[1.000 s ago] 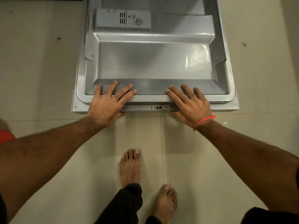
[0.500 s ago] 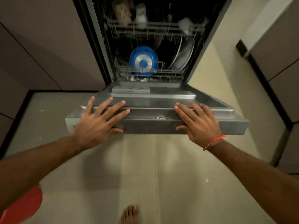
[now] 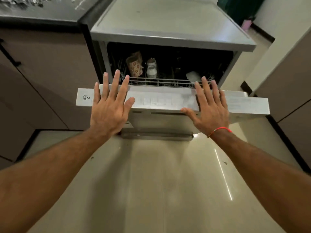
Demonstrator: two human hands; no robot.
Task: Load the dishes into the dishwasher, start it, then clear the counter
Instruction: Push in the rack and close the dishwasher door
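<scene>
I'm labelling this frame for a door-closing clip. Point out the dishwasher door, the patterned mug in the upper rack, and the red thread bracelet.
Grey dishwasher door [image 3: 168, 100], head view: top edge strip with the control panel.
Patterned mug [image 3: 134, 66], head view: its flowered side.
Red thread bracelet [image 3: 220, 129], head view: the strand across the right wrist.

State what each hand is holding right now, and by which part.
Nothing is gripped. The left hand and right hand lie flat, fingers straight, against the top edge of the dishwasher door, which is partly open.

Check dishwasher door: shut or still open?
Still open, nearly shut. A dark gap above the door shows the upper rack. The left hand and right hand press flat on it.
</scene>
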